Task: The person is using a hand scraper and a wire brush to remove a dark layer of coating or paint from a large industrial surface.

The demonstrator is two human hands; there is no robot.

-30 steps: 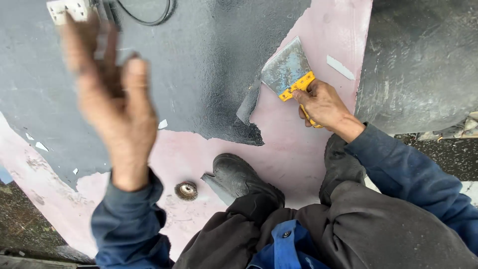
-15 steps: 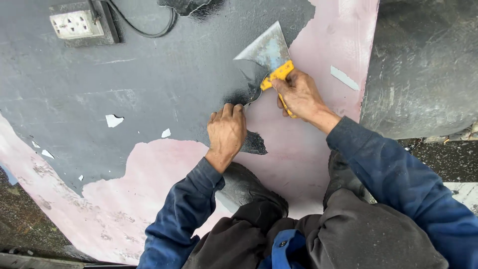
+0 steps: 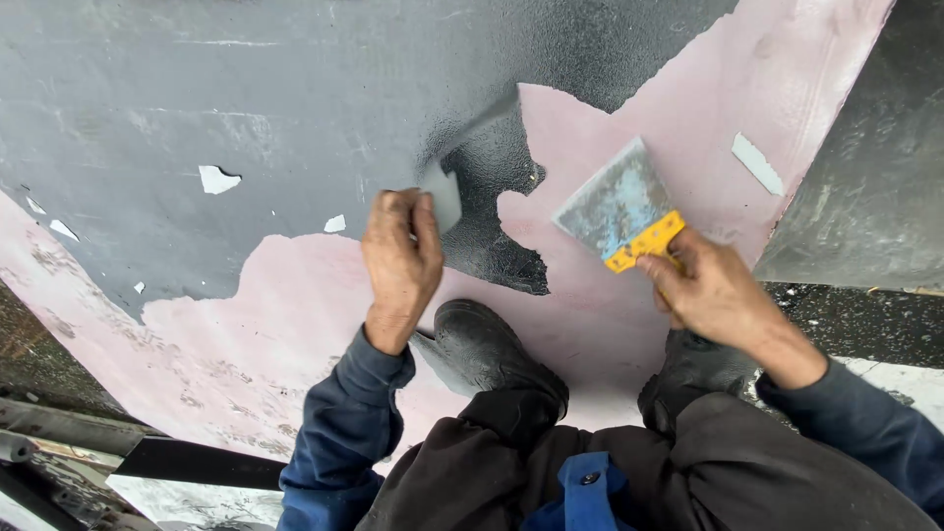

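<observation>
Head view: looking straight down at a floor coated in grey paint, with a big patch already stripped back to a pink underlayer.
Left hand: arm comes up from the lower middle in a blue sleeve, wrist pretty straight, back of the hand facing the camera. Fingers are curled and pinching a loose flap of grey coating at the torn edge, thumb side toward the flap.
Flap: it's lifted off the floor a bit, lighter grey than the wet-looking dark stuff right next to it.
Right hand: reaches in from the lower right, fist wrapped tight around the yellow handle of a scraper. Knuckles up, wrist bent slightly inward.
Scraper: wide metal blade, blue-grey and stained, pointing up and left, blade sitting over the pink area just right of the ragged paint edge. Can't tell if the edge is actually touching the floor.
Hands relative to each other: apart, with the jagged dark tongue of paint between them.
Boots: one black boot planted on the pink just below the left hand, the other mostly hidden under the right wrist.
Bits around: small pale paint chips scattered on the grey at left, a pale strip on the pink at upper right.
</observation>
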